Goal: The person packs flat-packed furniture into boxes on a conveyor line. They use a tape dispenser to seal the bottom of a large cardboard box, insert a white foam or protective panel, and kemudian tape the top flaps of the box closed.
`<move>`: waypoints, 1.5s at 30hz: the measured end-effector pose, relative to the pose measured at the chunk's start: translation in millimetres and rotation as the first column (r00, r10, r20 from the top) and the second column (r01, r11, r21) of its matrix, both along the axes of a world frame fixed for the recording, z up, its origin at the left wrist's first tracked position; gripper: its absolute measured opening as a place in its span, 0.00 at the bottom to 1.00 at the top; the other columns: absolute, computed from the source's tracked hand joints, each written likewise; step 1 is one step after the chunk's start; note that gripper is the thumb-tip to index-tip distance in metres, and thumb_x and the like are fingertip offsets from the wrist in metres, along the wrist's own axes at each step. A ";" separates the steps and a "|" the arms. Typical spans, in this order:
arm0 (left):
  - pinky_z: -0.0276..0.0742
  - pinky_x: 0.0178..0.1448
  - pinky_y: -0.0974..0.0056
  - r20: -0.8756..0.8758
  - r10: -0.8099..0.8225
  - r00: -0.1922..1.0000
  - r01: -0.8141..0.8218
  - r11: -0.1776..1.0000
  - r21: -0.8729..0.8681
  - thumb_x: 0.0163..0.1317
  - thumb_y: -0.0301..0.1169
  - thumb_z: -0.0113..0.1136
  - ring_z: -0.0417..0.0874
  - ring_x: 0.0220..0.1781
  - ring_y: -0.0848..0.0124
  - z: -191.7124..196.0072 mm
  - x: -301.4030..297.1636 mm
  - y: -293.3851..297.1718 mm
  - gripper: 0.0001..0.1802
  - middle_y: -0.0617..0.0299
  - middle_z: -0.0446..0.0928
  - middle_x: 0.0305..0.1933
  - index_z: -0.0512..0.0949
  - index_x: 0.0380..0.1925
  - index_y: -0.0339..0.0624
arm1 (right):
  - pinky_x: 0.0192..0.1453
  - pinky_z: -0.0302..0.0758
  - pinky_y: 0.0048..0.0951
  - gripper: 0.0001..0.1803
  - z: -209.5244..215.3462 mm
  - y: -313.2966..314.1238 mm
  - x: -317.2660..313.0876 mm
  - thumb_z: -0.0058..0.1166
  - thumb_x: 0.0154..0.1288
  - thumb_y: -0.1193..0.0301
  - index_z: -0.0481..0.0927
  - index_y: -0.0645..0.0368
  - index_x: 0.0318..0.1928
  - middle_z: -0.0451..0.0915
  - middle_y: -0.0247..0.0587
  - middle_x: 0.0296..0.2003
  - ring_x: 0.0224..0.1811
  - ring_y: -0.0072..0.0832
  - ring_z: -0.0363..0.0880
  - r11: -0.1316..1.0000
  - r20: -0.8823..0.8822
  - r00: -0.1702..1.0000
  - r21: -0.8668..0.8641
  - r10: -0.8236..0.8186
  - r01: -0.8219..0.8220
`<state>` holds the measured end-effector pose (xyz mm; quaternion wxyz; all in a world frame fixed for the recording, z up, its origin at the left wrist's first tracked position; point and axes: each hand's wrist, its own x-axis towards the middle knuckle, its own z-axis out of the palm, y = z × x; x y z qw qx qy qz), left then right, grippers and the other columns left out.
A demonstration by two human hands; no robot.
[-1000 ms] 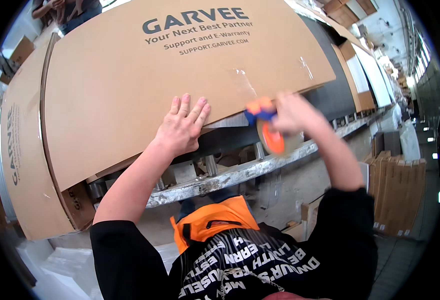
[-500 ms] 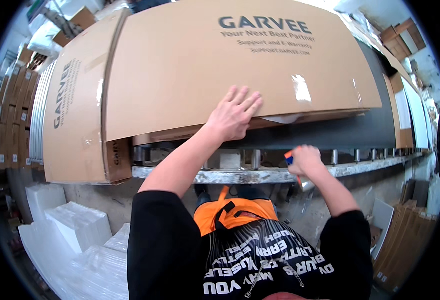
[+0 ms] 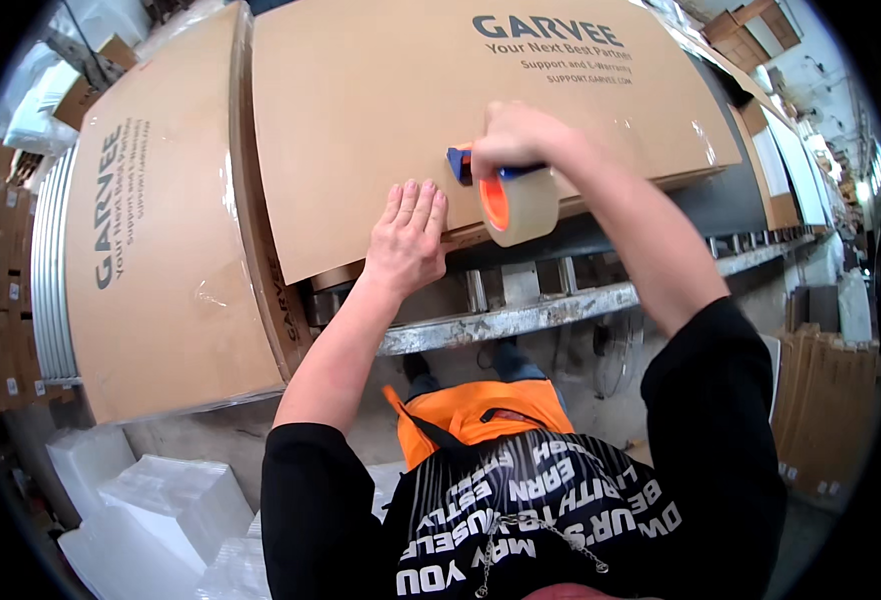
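Note:
A large brown cardboard box (image 3: 361, 110) lies flat in front of me on a roller conveyor. My left hand (image 3: 408, 235) rests on the near edge of its top, fingers stretched out and holding nothing. Just to the right, my right hand (image 3: 521, 135) grips a tape dispenser (image 3: 506, 190) with blue and orange parts and a wide roll of clear tape. The dispenser is over the box's near edge; whether its tape touches the cardboard I cannot tell. Strips of shiny tape show near the box's right end.
Left of it stands another large brown box (image 3: 161, 250) with taped edges. The conveyor's worn metal rail (image 3: 521, 318) runs along the near side. White foam blocks (image 3: 176, 505) sit on the floor at lower left, and flat cartons (image 3: 821, 420) lean at the right.
My right hand has brought the tape dispenser up from below the rail onto the box's near edge. My left hand has shifted left and nearer, and the view has turned somewhat.

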<state>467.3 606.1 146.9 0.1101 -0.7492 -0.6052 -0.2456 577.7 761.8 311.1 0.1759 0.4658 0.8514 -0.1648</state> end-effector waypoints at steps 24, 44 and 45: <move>0.77 0.45 0.71 0.746 0.255 -0.616 0.305 0.950 -0.073 0.68 0.38 0.61 0.80 0.41 0.78 73.2 119.8 -52.4 0.16 0.62 0.81 0.42 0.78 0.48 0.37 | 0.33 0.78 0.32 0.36 -29.3 -87.8 195.7 0.61 0.38 0.68 0.79 0.50 0.57 0.74 0.53 0.61 0.33 0.37 0.79 0.661 -0.510 0.421 0.606 0.750 -0.443; 0.70 0.28 0.66 0.703 0.550 0.450 -0.887 0.366 0.282 0.59 0.29 0.70 0.76 0.21 0.71 21.8 40.3 -53.4 0.05 0.63 0.79 0.22 0.85 0.28 0.41 | 0.47 0.78 0.38 0.44 25.8 30.8 236.1 0.68 0.24 0.74 0.78 0.47 0.55 0.70 0.42 0.65 0.46 0.40 0.77 0.502 0.011 0.563 0.436 0.827 -0.747; 0.69 0.28 0.65 0.603 0.617 0.506 -0.862 0.349 0.367 0.58 0.29 0.70 0.75 0.21 0.69 16.8 30.0 -47.7 0.04 0.64 0.79 0.21 0.85 0.28 0.42 | 0.48 0.78 0.38 0.43 25.6 30.5 228.6 0.68 0.26 0.74 0.79 0.47 0.55 0.69 0.42 0.65 0.48 0.39 0.76 0.524 0.042 0.589 0.408 0.807 -0.748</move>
